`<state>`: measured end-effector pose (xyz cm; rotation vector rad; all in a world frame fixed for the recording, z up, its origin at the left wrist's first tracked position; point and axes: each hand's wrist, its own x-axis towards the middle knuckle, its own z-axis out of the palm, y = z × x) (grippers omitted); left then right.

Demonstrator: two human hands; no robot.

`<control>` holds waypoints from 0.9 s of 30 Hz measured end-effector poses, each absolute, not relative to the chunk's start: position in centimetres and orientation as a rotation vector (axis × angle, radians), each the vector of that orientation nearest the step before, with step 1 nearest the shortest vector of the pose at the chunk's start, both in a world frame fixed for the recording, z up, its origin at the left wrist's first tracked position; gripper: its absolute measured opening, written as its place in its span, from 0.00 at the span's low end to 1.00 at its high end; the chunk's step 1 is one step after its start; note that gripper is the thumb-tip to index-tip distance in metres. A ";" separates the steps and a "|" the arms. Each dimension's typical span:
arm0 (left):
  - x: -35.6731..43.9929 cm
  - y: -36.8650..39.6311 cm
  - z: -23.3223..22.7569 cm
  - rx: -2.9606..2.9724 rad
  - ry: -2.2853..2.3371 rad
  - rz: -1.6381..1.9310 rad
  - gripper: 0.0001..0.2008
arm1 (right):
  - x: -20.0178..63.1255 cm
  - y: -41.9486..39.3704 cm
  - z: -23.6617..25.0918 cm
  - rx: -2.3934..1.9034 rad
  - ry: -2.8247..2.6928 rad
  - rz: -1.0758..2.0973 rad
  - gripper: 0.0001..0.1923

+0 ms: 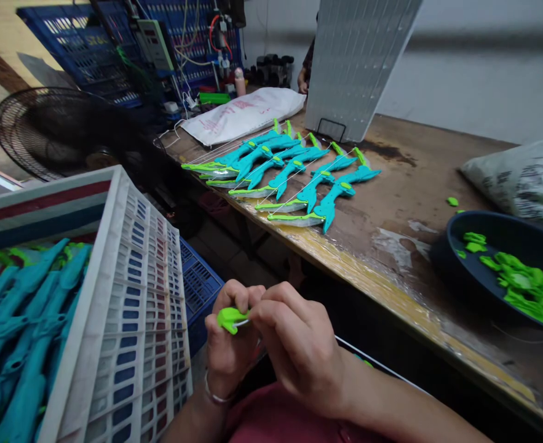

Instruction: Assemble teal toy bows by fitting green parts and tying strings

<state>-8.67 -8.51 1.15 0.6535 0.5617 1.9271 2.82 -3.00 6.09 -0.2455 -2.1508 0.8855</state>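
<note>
Both hands' fingers, left (pixel 227 351) & right (pixel 294 344), pinched shut round small green part (pixel 231 319), mostly hidden.

Counted: eight teal toy bows (pixel 299 178) on the tabletop (pixel 404 184), one dark bowl (pixel 455 258), two white sacks (pixel 243 114), one fan (pixel 45 132).

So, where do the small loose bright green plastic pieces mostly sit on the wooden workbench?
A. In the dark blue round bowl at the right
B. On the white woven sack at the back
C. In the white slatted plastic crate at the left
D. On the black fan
A: the small bright green plastic pieces lie heaped inside the dark blue round bowl at the right of the wooden workbench.
</note>
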 end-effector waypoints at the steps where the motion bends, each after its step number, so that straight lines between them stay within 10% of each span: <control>1: -8.7 -8.4 1.1 0.668 0.554 1.929 0.25 | 2.9 -2.9 6.1 -0.241 -2.152 0.895 0.07; 14: -8.7 -8.1 1.2 0.655 0.509 1.907 0.25 | 3.0 -2.5 5.5 -0.219 -2.203 0.950 0.12; 27: -8.6 -9.1 2.5 0.619 0.742 1.708 0.17 | 2.3 -1.7 6.3 -0.126 -2.165 0.112 0.14</control>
